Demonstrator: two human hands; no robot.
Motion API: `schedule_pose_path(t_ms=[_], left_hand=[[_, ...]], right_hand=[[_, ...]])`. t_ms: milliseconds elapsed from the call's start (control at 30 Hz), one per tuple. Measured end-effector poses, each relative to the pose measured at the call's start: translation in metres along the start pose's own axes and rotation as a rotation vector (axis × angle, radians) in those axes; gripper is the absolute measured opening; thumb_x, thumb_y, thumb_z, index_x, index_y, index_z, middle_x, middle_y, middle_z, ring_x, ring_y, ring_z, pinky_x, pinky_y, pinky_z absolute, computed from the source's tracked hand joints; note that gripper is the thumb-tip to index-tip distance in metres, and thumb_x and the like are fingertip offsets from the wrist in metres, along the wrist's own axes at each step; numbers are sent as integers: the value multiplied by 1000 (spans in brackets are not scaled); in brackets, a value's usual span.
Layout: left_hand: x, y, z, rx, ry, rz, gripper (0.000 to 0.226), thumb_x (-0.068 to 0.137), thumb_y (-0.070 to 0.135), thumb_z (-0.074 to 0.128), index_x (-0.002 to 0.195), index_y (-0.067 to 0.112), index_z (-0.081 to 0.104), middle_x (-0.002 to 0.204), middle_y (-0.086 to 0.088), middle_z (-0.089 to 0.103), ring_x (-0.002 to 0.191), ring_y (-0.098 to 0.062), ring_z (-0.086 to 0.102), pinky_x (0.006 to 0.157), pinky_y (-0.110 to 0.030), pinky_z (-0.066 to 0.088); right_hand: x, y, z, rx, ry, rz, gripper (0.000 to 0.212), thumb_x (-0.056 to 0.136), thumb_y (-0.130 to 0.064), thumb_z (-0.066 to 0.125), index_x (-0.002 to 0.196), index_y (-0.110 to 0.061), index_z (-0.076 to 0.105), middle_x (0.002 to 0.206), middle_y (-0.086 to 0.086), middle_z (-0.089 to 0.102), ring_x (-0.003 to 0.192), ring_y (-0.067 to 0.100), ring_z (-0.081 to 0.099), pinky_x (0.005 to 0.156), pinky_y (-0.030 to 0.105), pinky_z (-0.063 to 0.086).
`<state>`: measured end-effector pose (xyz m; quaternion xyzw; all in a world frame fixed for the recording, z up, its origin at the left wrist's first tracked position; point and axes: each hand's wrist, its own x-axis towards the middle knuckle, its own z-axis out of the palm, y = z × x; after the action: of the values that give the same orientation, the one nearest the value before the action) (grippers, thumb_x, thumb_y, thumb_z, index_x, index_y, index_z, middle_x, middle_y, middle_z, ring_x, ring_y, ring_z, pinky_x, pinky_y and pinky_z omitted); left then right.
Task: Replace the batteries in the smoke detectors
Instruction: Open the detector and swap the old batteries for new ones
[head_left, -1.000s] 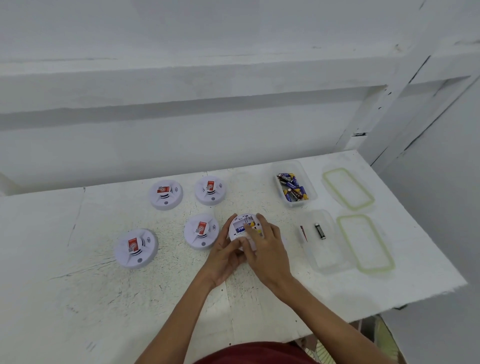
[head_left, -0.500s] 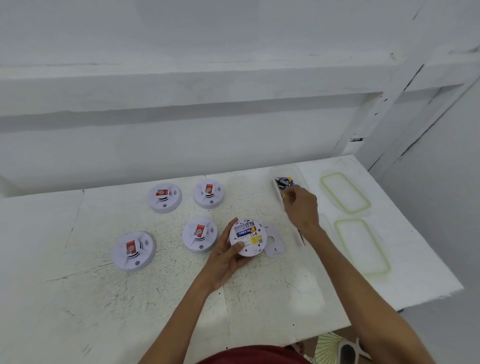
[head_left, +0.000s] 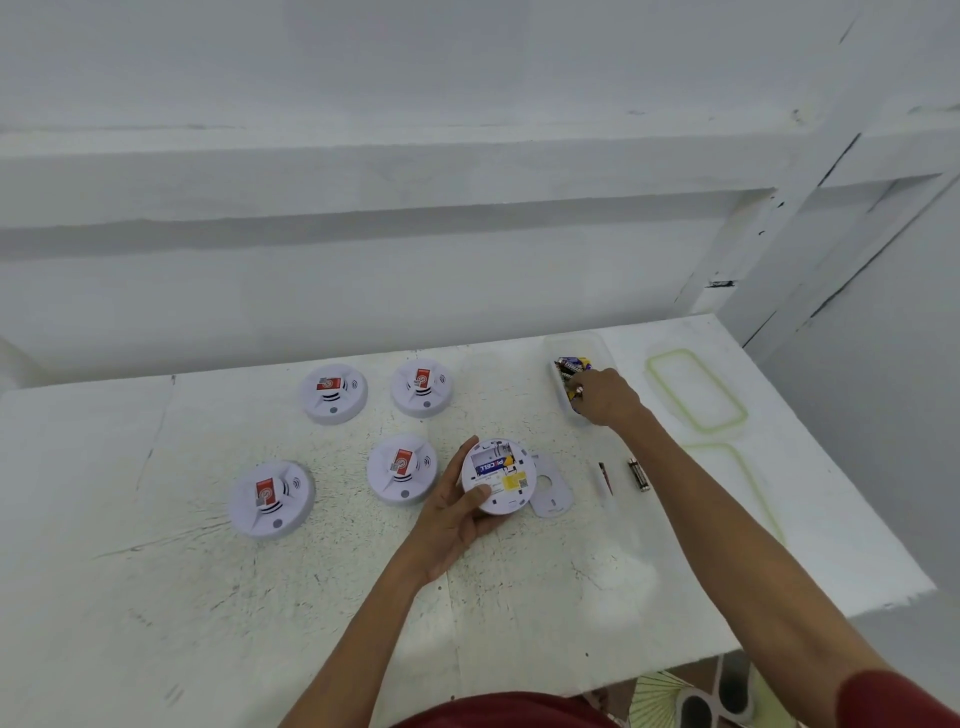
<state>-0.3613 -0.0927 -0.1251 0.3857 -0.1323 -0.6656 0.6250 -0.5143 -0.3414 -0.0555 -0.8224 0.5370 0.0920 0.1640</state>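
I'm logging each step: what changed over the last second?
The right hand let go of the open detector and reached away to the right into the battery box; whether it grips a battery is unclear. The left hand still holds the detector; the four other detectors stayed put.

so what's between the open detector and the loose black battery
Head view: the detached white cover, then a thin red-and-dark stick, lie between open detector and battery.

Overturned white smoke detector (head_left: 498, 475), compartment open, one blue battery (head_left: 491, 466) inside
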Motion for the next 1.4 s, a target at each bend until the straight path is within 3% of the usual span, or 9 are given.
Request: schedule_pose_path(t_ms=[200,367,567,700,767,900,1033,1200,1400], left_hand=[[0,0,1,-18,5,5,64,96,-4,57,151,28,46,147,-8,60,130,-37,61,101,-57,54],[0,1,1,-25,7,1,64,98,-5,55,152,27,46,148,-9,59,131,-37,61,102,-59,52],[0,1,1,-37,5,-7,65,98,-5,55,152,27,45,150,-10,57,132,-38,60,100,-56,55],[0,1,-1,-48,2,-11,65,99,-6,54,153,28,44,150,-10,57,133,-40,58,102,-57,53],[0,1,-1,-38,-6,-12,64,100,-6,53,153,28,44,150,-10,57,134,-40,57,103,-58,52],[1,0,-2,-19,-1,-20,64,101,-5,53,154,29,42,150,-11,56,135,-41,56,106,-61,48],[0,0,-2,40,-10,-11,62,103,-4,51,157,25,38,151,-17,54,136,-42,54,109,-62,45],[-1,0,-2,66,-7,-13,62,103,-3,51,158,24,37,152,-18,53,136,-43,54,112,-68,38],[-2,1,1,73,-28,-8,62,104,-3,51,157,26,37,154,-14,51,138,-43,53,111,-69,38]], right_hand=[[2,-2,7,82,150,6,23,91,-12,53,112,-14,62,103,19,64,71,27,50,51,23,32],[-2,1,14,210,270,-10,13,90,-14,55,101,-13,61,89,15,66,66,28,58,54,27,42],[-33,-6,5,591,512,6,9,92,-17,62,101,-17,60,87,4,70,69,21,65,57,35,54],[-61,-26,-2,760,576,-119,9,92,-17,67,99,-17,61,77,-4,73,64,5,63,59,19,48],[-73,-39,3,832,537,-192,10,91,-17,69,98,-20,63,74,-6,72,62,4,64,60,16,49],[-93,-58,22,709,390,-425,11,93,-19,68,103,-24,66,90,-14,71,82,6,68,76,24,55],[-102,-68,44,418,373,-625,14,96,-27,63,109,-25,68,103,-10,71,97,8,60,78,29,52],[-99,-70,61,315,392,-701,16,92,-24,68,107,-23,72,99,-8,71,98,14,57,72,30,52],[-98,-72,65,372,362,-655,20,90,-32,68,110,-29,69,110,-12,68,104,12,51,83,28,49]])
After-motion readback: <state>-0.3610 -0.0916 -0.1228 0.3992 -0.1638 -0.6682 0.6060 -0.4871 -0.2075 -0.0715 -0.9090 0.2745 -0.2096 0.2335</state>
